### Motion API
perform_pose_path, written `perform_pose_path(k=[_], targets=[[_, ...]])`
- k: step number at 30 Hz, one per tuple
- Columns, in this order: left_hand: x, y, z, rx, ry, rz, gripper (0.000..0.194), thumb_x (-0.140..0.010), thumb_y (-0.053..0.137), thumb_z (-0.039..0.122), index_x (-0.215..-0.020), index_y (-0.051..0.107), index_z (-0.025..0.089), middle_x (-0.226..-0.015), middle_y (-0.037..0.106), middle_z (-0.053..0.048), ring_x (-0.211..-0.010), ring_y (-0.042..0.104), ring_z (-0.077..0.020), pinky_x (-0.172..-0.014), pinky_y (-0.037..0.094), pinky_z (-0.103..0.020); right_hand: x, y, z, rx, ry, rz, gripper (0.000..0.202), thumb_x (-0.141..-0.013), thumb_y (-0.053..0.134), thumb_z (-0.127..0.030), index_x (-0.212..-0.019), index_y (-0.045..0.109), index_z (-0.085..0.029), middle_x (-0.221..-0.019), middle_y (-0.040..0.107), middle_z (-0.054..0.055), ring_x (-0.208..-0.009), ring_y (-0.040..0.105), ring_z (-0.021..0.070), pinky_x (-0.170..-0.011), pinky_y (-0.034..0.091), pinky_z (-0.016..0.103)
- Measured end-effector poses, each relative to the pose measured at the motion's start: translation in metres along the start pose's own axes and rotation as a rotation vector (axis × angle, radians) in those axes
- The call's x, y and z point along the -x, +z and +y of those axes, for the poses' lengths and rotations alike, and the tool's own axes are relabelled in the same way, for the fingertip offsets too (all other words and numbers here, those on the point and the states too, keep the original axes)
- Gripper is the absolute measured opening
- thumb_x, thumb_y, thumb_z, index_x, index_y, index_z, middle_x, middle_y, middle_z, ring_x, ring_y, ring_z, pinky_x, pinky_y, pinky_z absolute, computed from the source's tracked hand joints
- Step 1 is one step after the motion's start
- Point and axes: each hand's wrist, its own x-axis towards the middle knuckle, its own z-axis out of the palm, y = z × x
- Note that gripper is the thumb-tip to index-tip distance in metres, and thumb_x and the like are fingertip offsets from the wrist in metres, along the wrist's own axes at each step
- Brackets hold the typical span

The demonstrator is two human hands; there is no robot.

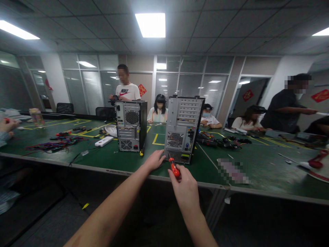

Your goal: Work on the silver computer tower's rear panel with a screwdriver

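A grey computer tower (177, 127) stands upright on the green table, its back panel facing me. My right hand (186, 183) is closed around the red handle of a screwdriver (174, 167). The thin shaft points up at the tower's lower left back panel; whether the tip sits on a screw is too small to tell. My left hand (155, 160) lies by the tower's lower left edge, fingers stretched out, with fingertips at or against the case. To the left stands a second computer tower (128, 127), also back-side toward me, with a yellow-ended tool (141, 154) at its foot.
Bundled cables (55, 142) and a white power strip (104, 141) lie on the left of the green table (205, 171). More black cables (223, 140) lie right of the near tower. A bottle (36, 118) stands far left. Several people are around the table.
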Motion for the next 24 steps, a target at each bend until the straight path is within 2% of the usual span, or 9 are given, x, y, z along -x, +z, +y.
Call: perform_pose_path(k=[2, 7, 9, 12, 15, 20, 24], targets=[[-0.0002, 0.0, -0.0001, -0.003, 0.006, -0.005, 0.043, -0.099, 0.045, 0.034, -0.137, 0.054, 0.017, -0.134, 0.063, -0.012, -0.126, 0.056, -0.0254, -0.109, 0.044, -0.041, -0.0002, -0.0012, -0.0008, 0.008, -0.025, -0.002, 0.027, -0.097, 0.055, -0.033, -0.116, 0.065, -0.016, -0.107, 0.069, 0.012, -0.095, 0.068, 0.0239, -0.082, 0.056, 0.036], [-0.0003, -0.0012, 0.0017, -0.008, -0.001, -0.002, 0.041, -0.099, 0.046, 0.033, -0.137, 0.054, 0.018, -0.134, 0.063, -0.012, -0.125, 0.056, -0.025, -0.109, 0.045, -0.041, 0.0008, -0.0045, -0.0039, 0.1, -0.19, -0.094, 0.035, -0.094, 0.045, -0.01, -0.117, 0.069, -0.022, -0.127, 0.064, 0.011, -0.109, 0.064, 0.025, -0.095, 0.053, 0.042], [-0.0003, -0.0015, 0.0019, -0.005, 0.003, 0.0, 0.041, -0.099, 0.046, 0.033, -0.136, 0.054, 0.017, -0.134, 0.063, -0.012, -0.125, 0.056, -0.0247, -0.109, 0.044, -0.04, 0.0012, -0.0034, -0.004, 0.104, -0.183, -0.105, 0.033, -0.094, 0.047, -0.011, -0.116, 0.069, -0.022, -0.128, 0.064, 0.011, -0.109, 0.064, 0.0251, -0.094, 0.053, 0.041], [-0.0002, -0.0014, 0.0017, -0.002, 0.012, -0.002, 0.041, -0.099, 0.046, 0.033, -0.136, 0.054, 0.017, -0.134, 0.063, -0.012, -0.126, 0.056, -0.0245, -0.109, 0.044, -0.039, 0.001, -0.0004, -0.0021, 0.066, -0.074, -0.056, 0.024, -0.096, 0.054, -0.024, -0.116, 0.066, -0.017, -0.115, 0.068, 0.012, -0.1, 0.067, 0.0247, -0.085, 0.056, 0.037], [0.0001, -0.002, 0.0024, -0.004, 0.007, -0.009, 0.042, -0.099, 0.046, 0.033, -0.136, 0.054, 0.016, -0.135, 0.063, -0.013, -0.126, 0.056, -0.0251, -0.11, 0.044, -0.04, 0.0003, 0.0011, 0.0003, 0.029, -0.019, -0.013, 0.027, -0.097, 0.057, -0.034, -0.115, 0.065, -0.015, -0.105, 0.069, 0.012, -0.094, 0.068, 0.0249, -0.083, 0.056, 0.037], [0.0004, -0.0039, 0.0047, -0.003, 0.007, -0.011, 0.041, -0.099, 0.046, 0.032, -0.136, 0.054, 0.017, -0.135, 0.062, -0.012, -0.126, 0.056, -0.0248, -0.11, 0.043, -0.04, 0.0014, -0.002, -0.002, 0.029, -0.069, -0.034, 0.029, -0.096, 0.051, -0.022, -0.12, 0.067, -0.017, -0.123, 0.064, 0.013, -0.105, 0.067, 0.0246, -0.091, 0.055, 0.038], [-0.0001, -0.0033, 0.0034, 0.001, 0.011, -0.008, 0.041, -0.099, 0.045, 0.033, -0.135, 0.055, 0.016, -0.135, 0.063, -0.013, -0.126, 0.056, -0.0252, -0.11, 0.044, -0.041, 0.0039, -0.0052, -0.007, 0.041, -0.114, -0.087, 0.034, -0.092, 0.05, -0.015, -0.119, 0.07, -0.02, -0.129, 0.061, 0.013, -0.099, 0.068, 0.0219, -0.088, 0.057, 0.037]])
